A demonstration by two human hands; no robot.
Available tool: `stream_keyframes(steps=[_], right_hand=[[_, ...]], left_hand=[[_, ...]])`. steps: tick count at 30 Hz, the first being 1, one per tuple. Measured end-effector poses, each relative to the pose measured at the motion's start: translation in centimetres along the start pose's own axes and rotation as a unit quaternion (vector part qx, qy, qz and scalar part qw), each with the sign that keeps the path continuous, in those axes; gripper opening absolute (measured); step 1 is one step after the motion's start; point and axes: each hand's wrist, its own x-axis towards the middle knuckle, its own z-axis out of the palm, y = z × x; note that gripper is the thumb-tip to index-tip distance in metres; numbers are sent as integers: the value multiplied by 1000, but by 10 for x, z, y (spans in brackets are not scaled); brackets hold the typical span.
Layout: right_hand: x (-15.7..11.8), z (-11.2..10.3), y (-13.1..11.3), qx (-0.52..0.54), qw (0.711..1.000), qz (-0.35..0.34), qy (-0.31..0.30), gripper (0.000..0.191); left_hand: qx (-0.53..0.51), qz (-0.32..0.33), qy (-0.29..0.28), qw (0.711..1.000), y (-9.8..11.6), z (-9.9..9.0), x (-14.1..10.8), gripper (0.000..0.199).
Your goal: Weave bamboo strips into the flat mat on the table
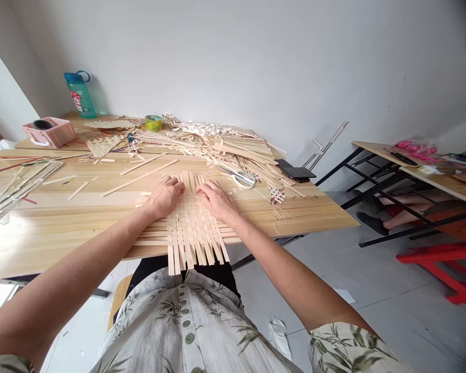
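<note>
Our leaf-print shirt [190, 331] sits just behind the woven mat of flat wooden strips [190, 233], which lies straight ahead on the tabletop [62, 228], its long strips running toward us over the edge, our left hand [165, 199] and right hand [217, 201] both spread flat on its far half.

The scene is evenly lit by bright, diffuse light, and only soft, faint shadows are cast by the left hand [163, 198] and the right hand [217, 201] onto the woven strips [188, 233], and by the bottle [79, 96] onto the wall [256, 62]. A mild sheen is seen on the table [295, 217], while stronger glare is caught by the plastic sheet [19, 189] at the left edge. No clear blur is seen, though the table and the floor [373, 290] are bowed by wide-lens distortion towards the edges, and the top right corner is darkened.
</note>
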Motion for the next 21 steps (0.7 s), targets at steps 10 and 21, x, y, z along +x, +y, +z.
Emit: stream_keyframes(steps=[10,21], right_hand=[[1,0,2,-1,1000,4,-10,29],[3,2,4,4,1000,-3,-8,27]], left_hand=[[24,2,-13,1000,3,4,3,24],[23,14,-16,1000,1,7,5,24]])
